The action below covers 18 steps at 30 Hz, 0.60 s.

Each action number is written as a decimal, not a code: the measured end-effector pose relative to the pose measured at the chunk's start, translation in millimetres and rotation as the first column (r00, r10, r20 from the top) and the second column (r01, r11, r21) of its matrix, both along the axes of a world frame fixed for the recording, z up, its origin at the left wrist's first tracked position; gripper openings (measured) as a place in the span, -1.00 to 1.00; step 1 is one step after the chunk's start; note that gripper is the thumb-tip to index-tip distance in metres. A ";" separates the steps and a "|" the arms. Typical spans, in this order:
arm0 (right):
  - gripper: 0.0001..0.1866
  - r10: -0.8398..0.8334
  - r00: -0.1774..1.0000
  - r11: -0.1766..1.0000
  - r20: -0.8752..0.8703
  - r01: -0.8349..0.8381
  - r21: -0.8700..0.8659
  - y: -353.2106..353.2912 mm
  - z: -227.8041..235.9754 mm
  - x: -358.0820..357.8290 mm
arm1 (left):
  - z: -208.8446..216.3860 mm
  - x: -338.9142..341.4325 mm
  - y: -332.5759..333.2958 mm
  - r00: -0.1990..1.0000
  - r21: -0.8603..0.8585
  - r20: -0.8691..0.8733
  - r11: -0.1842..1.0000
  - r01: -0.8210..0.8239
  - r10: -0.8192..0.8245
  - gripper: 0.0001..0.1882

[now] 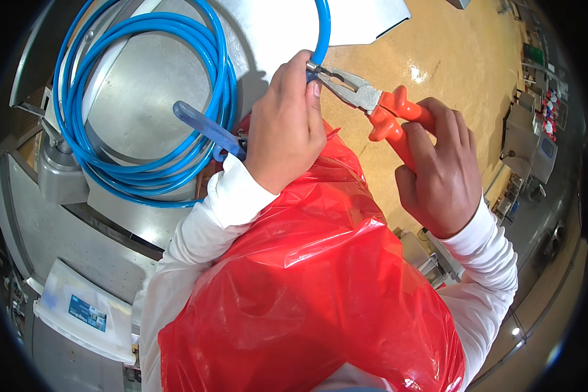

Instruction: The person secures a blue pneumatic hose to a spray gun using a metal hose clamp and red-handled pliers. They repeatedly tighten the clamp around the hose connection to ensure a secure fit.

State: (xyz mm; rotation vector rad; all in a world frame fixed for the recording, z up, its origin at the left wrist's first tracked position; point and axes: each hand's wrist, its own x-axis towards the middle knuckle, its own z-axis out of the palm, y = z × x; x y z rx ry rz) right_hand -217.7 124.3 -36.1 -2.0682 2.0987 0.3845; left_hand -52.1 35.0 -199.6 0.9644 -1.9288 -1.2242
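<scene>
My left hand [291, 124] is closed around the end of a blue hose [323, 29], just below where the hose comes down from the top edge. A small metal band [312, 66] shows at that end, beside my fingertips. In my right hand [441, 170] is a pair of pliers [359, 97] with orange handles, my fingers wrapped round the grips. Its jaws are slightly parted, with their tips against the band. From behind my left wrist sticks out a blue lever-like piece [206, 126]; what it belongs to is hidden.
Loops of blue hose [225, 85] hang at the left in front of a steel machine [153, 85]. A white plastic container [88, 310] sits at the lower left. A red plastic apron [307, 281] covers my front. Yellowish floor [431, 59] stretches beyond, with equipment [532, 150] far right.
</scene>
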 end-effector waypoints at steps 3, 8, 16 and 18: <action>-0.72 0.043 0.998 0.999 -0.054 -0.044 -0.029 -0.8 0.4 -1.6 | 2.5 -0.9 0.2 1.000 -0.004 0.006 1.000 0.006 -0.005 -0.60; -0.56 0.095 0.978 0.995 -0.185 -0.098 -0.006 -2.3 -5.7 -3.3 | -0.7 -2.3 -3.6 1.000 -0.028 0.024 1.000 0.004 -0.003 -0.59; -0.75 -0.197 0.909 0.971 0.367 0.130 0.200 -17.4 -9.1 -17.8 | -3.3 1.5 -6.1 1.000 0.060 0.023 0.998 0.001 -0.002 -0.59; -0.76 -0.293 0.838 0.926 0.460 0.128 0.356 -27.0 -5.1 -26.9 | -4.9 2.9 -5.9 1.000 0.060 0.020 0.998 0.004 -0.005 -0.59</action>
